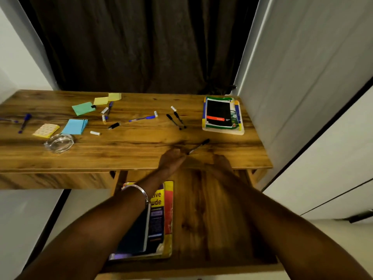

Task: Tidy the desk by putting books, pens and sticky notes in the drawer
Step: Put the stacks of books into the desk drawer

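Left hand: our left hand (pixel 171 160) sits at the desk's near edge and pinches the tip end of a black pen (pixel 198 146), whose cap points toward 1 o'clock.
Right hand: our right hand (pixel 222 161) lies just at 3 o'clock of the left, blurred; we cannot tell whether it is clenched or slack, and we see nothing in it.
Drawer: the open drawer (pixel 212 219) lies at 6 o'clock, under our forearms, with books (pixel 161 219) already stacked in its left half.
Book stack: a second pile of books (pixel 222 115) waits at 1 o'clock on the desk (pixel 141 150), well apart from the hands.
Loose pens: two black pens (pixel 175 119) at 12 o'clock, a blue pen (pixel 142 118) at 11, and more pens and caps farther toward 10.
Sticky notes: green, yellow and blue sticky notes (pixel 75 126) at 10 o'clock, beside a glass ashtray (pixel 59 142).
Progress: we judge the job early; some books are stowed, while nearly all pens, every note and one book pile remain.
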The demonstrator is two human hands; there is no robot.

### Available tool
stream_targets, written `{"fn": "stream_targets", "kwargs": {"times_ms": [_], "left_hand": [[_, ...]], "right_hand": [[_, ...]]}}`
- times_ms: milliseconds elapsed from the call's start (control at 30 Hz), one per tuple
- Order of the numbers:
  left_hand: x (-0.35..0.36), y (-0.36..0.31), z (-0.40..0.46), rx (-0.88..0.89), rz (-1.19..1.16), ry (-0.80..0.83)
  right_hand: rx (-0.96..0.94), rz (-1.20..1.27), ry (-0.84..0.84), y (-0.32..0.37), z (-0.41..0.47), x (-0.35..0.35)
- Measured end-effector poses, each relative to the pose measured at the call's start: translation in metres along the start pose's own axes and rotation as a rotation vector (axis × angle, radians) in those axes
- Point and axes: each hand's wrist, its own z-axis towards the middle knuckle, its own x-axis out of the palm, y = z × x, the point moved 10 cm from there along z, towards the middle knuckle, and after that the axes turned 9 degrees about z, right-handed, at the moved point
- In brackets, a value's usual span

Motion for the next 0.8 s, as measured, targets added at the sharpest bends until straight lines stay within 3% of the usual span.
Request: {"fn": "stream_targets", "kwargs": {"times_ms": [100,400,633,800], "left_hand": [[0.003,-0.027,0.024,-0.031,-0.114,-0.012],[0.020,-0.097,0.105,-0.012,-0.147,0.013],[0.042,-0.103,0.182,-0.075,-0.181,0.085],[0.054,-0.118,0.219,-0.059,-0.190,0.148]], "right_hand": [[-0.026,0.001,-0.032,-0.004,0.022,-0.041],[0.021,0.007,-0.079,-0.025,0.103,-0.115],[0.080,0.099,-0.078,-0.049,0.180,-0.125],[0.169,0.182,-0.065,-0.103,0.244,-0.110]]}}
